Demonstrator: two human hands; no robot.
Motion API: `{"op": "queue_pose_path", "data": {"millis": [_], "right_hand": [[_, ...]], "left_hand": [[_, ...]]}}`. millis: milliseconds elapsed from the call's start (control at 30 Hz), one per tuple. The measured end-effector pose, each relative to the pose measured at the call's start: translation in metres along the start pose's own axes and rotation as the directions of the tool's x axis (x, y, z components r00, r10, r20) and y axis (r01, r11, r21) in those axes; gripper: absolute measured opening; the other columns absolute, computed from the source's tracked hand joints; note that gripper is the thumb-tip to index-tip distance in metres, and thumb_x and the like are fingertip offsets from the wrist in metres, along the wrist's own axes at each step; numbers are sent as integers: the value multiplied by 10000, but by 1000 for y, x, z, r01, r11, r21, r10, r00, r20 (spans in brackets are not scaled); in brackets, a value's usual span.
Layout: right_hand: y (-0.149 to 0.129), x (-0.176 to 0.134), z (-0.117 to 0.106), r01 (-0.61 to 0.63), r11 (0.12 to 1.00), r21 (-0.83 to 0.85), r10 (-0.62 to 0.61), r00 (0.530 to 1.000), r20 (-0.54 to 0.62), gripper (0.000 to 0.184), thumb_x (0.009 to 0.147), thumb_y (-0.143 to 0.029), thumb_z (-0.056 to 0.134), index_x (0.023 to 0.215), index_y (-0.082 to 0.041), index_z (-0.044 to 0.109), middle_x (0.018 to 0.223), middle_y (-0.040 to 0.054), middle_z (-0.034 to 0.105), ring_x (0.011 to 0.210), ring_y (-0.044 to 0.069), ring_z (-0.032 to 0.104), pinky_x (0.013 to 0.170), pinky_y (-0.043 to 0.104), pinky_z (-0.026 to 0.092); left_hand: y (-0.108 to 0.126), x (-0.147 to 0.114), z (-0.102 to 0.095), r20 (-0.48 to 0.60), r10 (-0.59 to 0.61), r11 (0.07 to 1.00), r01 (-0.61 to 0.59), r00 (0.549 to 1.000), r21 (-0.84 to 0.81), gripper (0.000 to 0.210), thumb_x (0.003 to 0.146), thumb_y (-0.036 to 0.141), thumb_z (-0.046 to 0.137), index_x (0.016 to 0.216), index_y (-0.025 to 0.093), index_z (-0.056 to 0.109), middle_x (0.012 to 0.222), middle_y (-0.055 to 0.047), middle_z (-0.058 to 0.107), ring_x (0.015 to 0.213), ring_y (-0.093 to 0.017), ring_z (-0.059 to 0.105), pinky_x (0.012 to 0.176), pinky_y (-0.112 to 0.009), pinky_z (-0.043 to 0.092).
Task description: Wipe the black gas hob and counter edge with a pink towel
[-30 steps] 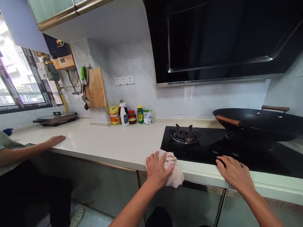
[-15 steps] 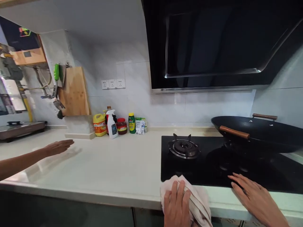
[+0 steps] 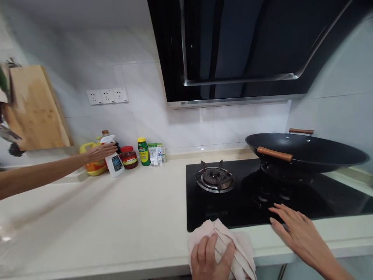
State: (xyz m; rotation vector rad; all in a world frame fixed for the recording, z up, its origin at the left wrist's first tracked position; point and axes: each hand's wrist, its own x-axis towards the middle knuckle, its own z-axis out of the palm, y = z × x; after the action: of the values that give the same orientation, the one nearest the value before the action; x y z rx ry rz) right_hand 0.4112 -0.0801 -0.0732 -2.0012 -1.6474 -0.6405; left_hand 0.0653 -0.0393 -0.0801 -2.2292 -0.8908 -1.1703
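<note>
Cloth (image 3: 239,249), pale pink, qty. 1, bunched; loc.: counter (image 3: 131,221) front edge, at near L corner of hob (image 3: 241,210).
L hand (image 3: 210,256): atop cloth, fingers bent, gripping it.
R hand (image 3: 297,233): open, fingers apart, palm down, at hob's front edge; contact unclear.
Hob: blk., w/ burner (image 3: 215,179) at L.
Wok (image 3: 309,153): blk., 2 wooden handles, on R side of hob.
Range hood (image 3: 233,46): blk., overhead.
Along wall, L to R: yellow jug (image 3: 94,168), white spray bottle (image 3: 115,165), red-lidded jar (image 3: 129,159), green bottle (image 3: 143,153) w/ yellow cap, sm. packets (image 3: 156,156).
Co-worker's hand (image 3: 101,151): outstretched, overlapping jug & spray bottle in view; contact unclear.
Cutting board (image 3: 37,109): wooden, vert., far L.
</note>
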Motion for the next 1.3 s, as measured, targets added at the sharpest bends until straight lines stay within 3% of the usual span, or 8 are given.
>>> {"op": "queue_pose_path", "data": {"millis": [167,300,500,667,833,1000,1133,1300], "right_hand": [[-10,2,-8,-12,1000,-1,12,1000,10,527,965,-581,321,1214,-280,675,1375,68,640,1331,282,533,1098,519,366],[-14,1,-11,-1,1000,-7,2,1000,19,561,978,-565,291,1246,-255,674,1396,87,623,1354,306,509,1107,546,349],[-16,-2,-14,38,999,23,-38,999,-4,611,986,-575,277,1296,-225,669,1409,103,618,1371,335,491,1122,575,318],[-14,1,-21,36,997,66,-38,999,33,595,981,-568,298,1292,-229,675,1410,108,614,1365,337,488,1113,573,321],[-13,5,-29,27,996,85,-33,997,75,580,988,-543,285,1280,-229,676,1394,114,622,1350,336,494,1103,573,322],[-15,6,-31,4,994,107,-9,999,53,549,997,-513,279,1258,-240,677,1387,110,624,1340,319,502,1113,552,312],[-18,7,-31,-17,992,124,12,999,39,515,1009,-476,290,1252,-237,676,1382,107,625,1337,307,497,1120,536,299],[-20,9,-36,-49,990,133,37,995,89,477,1023,-401,280,1255,-255,670,1384,85,624,1323,280,503,1110,527,293]], "left_hand": [[6,2,-3,-57,-84,994,80,995,-72,639,700,624,778,1300,450,642,1274,-84,572,1159,-336,530,973,-482,433],[6,2,-7,-64,-90,995,87,994,-38,649,707,562,790,1318,413,632,1280,-98,547,1160,-346,517,985,-499,427],[-9,4,-24,109,107,985,-121,988,127,737,776,433,744,1453,251,514,1364,-142,562,1256,-337,510,1034,-448,414],[-5,21,-32,186,26,990,-51,982,131,871,765,576,721,1482,171,437,1401,-193,567,1261,-336,531,967,-418,425],[16,53,-37,410,-31,995,-12,912,104,696,761,633,712,1344,279,575,1327,-148,606,1137,-315,589,871,-393,413],[45,69,-26,424,82,997,-76,902,-30,700,790,639,697,1391,316,540,1391,-148,551,1259,-324,519,993,-451,368],[77,81,-8,458,122,993,-109,881,-54,815,712,669,756,1408,319,516,1477,-161,479,1365,-380,423,1101,-554,287],[116,94,17,499,156,988,-134,852,-80,904,687,653,777,1439,258,466,1484,-201,440,1295,-391,473,1036,-526,381]]}}
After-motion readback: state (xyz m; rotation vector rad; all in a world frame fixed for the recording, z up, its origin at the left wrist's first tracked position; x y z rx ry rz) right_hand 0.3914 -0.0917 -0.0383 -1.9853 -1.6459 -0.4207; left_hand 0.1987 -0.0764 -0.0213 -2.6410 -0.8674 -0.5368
